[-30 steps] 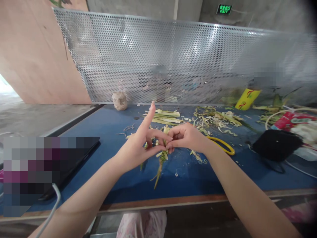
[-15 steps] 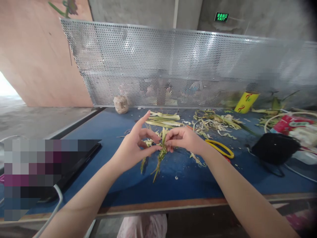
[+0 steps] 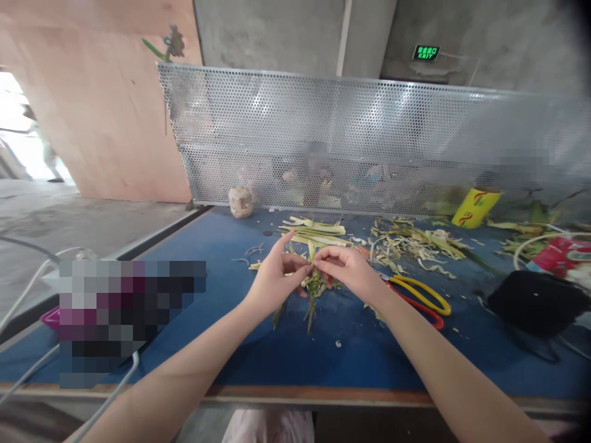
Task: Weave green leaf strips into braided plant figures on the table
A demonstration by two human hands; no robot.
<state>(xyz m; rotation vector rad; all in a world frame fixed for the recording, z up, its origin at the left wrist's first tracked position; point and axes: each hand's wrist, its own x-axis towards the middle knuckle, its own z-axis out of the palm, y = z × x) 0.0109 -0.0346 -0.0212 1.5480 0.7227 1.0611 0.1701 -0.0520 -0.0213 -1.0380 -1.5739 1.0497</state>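
Over the blue table [image 3: 207, 246] my left hand [image 3: 276, 278] and my right hand [image 3: 348, 269] meet fingertip to fingertip. Both pinch a small piece woven from green and pale leaf strips [image 3: 313, 289], whose loose ends hang down toward the table. My left index finger sticks up while the other fingers close on the piece. Just behind the hands lies a flat bundle of cut leaf strips [image 3: 316, 229].
Yellow-handled scissors [image 3: 422, 296] lie right of my right hand. Leaf scraps [image 3: 410, 241] litter the back right, near a yellow container [image 3: 475, 208] and a black pouch [image 3: 535, 301]. A perforated metal screen [image 3: 369, 141] closes the far edge; a twine ball [image 3: 241, 202] sits by it. White cables [image 3: 28, 283] run at left.
The view has shifted left and up. My left index finger has lowered and both hands have drawn closer together on the woven piece.
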